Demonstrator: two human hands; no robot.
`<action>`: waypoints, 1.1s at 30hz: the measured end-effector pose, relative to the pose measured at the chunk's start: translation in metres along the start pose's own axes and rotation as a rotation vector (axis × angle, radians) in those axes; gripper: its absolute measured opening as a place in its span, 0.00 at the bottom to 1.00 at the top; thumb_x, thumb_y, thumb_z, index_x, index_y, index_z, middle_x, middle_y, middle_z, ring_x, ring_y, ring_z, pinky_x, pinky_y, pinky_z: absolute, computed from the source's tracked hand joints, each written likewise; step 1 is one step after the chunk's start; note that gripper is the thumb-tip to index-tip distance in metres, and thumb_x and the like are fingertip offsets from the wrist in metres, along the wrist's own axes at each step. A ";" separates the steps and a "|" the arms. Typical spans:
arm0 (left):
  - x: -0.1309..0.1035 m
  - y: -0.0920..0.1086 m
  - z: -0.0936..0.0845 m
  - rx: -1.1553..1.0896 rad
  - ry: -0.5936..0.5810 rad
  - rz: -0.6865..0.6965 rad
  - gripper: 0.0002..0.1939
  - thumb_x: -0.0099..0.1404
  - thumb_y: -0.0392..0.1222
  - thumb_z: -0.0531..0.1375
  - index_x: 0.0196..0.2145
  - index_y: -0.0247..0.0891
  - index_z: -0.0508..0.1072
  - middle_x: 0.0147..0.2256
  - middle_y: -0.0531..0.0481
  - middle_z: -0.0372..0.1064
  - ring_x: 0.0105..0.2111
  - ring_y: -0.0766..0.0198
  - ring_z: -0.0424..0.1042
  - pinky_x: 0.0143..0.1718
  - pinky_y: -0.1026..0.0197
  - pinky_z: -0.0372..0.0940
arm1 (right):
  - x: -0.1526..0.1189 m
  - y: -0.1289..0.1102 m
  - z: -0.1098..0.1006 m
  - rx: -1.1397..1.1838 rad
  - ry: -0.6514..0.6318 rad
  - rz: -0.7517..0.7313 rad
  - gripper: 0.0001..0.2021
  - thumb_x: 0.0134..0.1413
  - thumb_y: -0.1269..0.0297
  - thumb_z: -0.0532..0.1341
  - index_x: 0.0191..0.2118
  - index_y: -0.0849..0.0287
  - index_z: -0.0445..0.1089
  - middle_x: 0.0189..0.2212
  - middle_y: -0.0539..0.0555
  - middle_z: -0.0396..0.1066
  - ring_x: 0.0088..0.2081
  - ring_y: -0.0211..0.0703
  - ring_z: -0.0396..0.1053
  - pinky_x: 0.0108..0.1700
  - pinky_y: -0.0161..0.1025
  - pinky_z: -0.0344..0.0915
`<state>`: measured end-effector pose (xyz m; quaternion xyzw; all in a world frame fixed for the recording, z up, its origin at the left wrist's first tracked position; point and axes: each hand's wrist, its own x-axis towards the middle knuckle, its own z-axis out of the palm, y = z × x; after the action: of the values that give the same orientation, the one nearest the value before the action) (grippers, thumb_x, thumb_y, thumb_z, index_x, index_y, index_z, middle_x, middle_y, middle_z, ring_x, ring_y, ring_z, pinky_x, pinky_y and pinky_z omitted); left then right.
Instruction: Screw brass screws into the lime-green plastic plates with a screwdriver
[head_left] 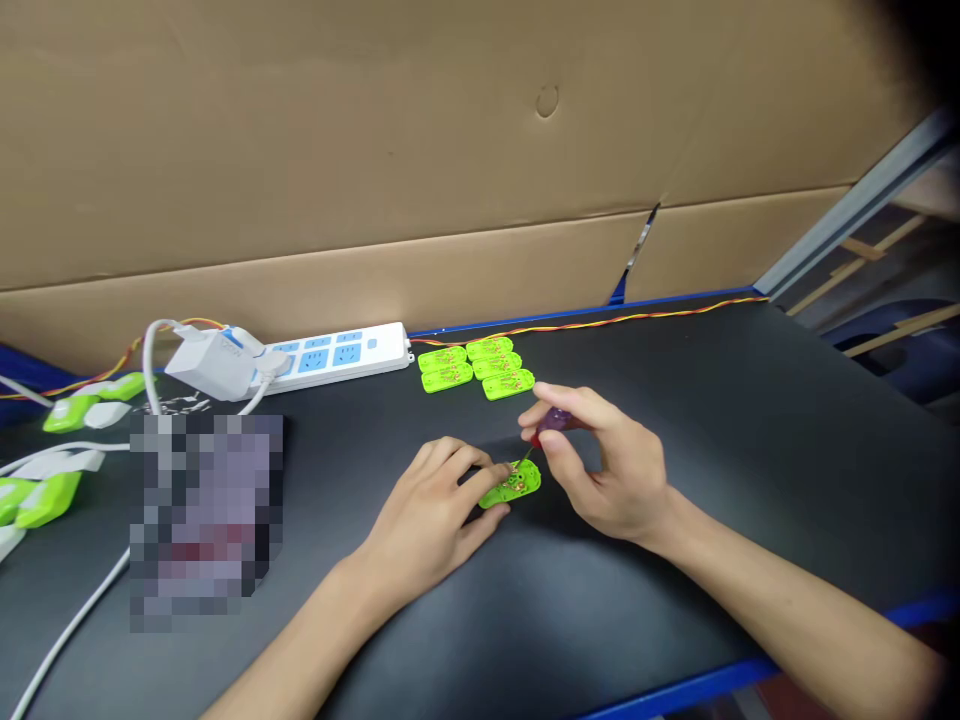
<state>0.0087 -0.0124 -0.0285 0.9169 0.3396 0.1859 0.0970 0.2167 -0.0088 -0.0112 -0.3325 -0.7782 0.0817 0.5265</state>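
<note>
A green oval plastic shell (527,482) with small metal parts inside lies on the black table. My left hand (442,505) grips its left end between thumb and fingers, with a fingertip over the inner parts. My right hand (611,460) is closed round a screwdriver (555,421) with a purple and red handle. The tool's thin shaft slants down to the left into the shell, near my left fingertip. Behind my hands, several similar green shells (447,376) lie in rows, open side up.
A white power strip (382,347) with a plugged-in adapter (214,365) stands at the back left. Cables, green-and-white pieces (49,500) and a pixelated object (210,510) are on the left. Cardboard (450,150) rises behind the black table (750,420).
</note>
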 end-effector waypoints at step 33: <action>0.000 -0.001 0.001 0.010 0.011 0.026 0.11 0.69 0.42 0.57 0.49 0.42 0.71 0.43 0.48 0.70 0.43 0.58 0.64 0.43 0.54 0.62 | 0.004 -0.009 0.001 -0.058 0.081 -0.056 0.09 0.57 0.71 0.63 0.44 0.53 0.69 0.37 0.53 0.71 0.35 0.35 0.74 0.35 0.33 0.74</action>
<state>0.0082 -0.0114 -0.0295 0.9207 0.3291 0.1904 0.0881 0.2107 -0.0129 -0.0044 -0.3287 -0.7672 0.0309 0.5500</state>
